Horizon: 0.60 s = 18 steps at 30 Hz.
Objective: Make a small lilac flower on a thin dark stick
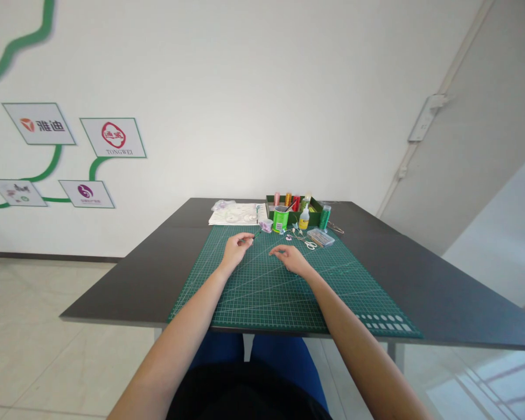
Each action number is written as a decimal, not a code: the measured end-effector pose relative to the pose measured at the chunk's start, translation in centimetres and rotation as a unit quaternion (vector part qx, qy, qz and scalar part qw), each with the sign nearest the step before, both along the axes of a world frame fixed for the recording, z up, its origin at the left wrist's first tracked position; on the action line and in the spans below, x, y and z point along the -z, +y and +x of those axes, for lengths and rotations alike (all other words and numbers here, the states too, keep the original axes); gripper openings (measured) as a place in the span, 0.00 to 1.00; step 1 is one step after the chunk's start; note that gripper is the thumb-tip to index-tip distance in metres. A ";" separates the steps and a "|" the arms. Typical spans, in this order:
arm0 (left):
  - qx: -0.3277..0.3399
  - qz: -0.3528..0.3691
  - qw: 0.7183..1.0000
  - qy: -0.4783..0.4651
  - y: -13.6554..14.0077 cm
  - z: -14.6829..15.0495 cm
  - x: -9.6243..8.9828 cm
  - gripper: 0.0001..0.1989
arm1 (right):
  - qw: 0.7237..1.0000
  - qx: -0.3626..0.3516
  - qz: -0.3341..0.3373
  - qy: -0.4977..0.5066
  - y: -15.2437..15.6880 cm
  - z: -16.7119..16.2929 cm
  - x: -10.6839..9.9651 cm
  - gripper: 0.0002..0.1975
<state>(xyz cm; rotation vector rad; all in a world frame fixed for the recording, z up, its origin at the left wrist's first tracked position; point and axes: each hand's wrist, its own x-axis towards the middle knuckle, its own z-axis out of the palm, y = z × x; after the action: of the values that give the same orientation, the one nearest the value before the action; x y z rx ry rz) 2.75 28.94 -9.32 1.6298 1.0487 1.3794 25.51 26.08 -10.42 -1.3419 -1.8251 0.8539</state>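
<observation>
My left hand (pixel 237 248) pinches the thin green stem of a pale purple artificial flower (pixel 266 225), whose bloom points away to the right, near a green can (pixel 280 219). My right hand (pixel 291 259) hovers over the green cutting mat (pixel 262 291), apart from the left. Its fingers are drawn together, and anything between the tips is too small to make out. Beyond the right hand lie white-handled scissors (pixel 310 245) and several small flower pieces on thin stems (pixel 295 233).
A dark green box (pixel 317 211) with thread spools stands at the back. In front are a glue bottle (pixel 304 218), a green spool (pixel 325 217) and a clear plastic case (pixel 321 237). White sheets (pixel 231 216) lie back left; pliers (pixel 336 227) lie right, on the dark table (pixel 157 265).
</observation>
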 end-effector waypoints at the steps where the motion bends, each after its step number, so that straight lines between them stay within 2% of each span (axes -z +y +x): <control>1: -0.008 0.008 1.000 0.008 0.0 -0.1 0.0 0.13 | 1.000 -0.002 -0.002 0.003 0.0 0.0 0.0 0.12; 5: -0.034 0.030 0.998 0.036 0.1 -0.3 -0.1 0.10 | 0.999 -0.020 -0.018 0.018 0.0 -0.1 -0.1 0.11; 10: -0.035 0.032 0.997 0.059 0.3 -0.7 -0.2 0.10 | 0.995 -0.063 -0.041 0.060 -0.3 -0.1 -0.2 0.13; 15: -0.039 0.034 0.996 0.069 0.7 -1.0 -0.2 0.11 | 0.961 -0.143 -0.081 0.224 -0.7 -0.1 -0.6 0.17; 18: -0.036 0.041 0.995 0.080 0.7 -1.1 -0.2 0.11 | 0.939 -0.174 -0.101 0.279 -1.1 -0.1 -1.0 0.17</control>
<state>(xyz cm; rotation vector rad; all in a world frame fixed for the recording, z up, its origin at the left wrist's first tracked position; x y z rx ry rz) 1.64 29.68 -9.12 1.8030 1.1668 1.3728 25.40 24.99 -9.44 -0.7715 -1.5577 1.4736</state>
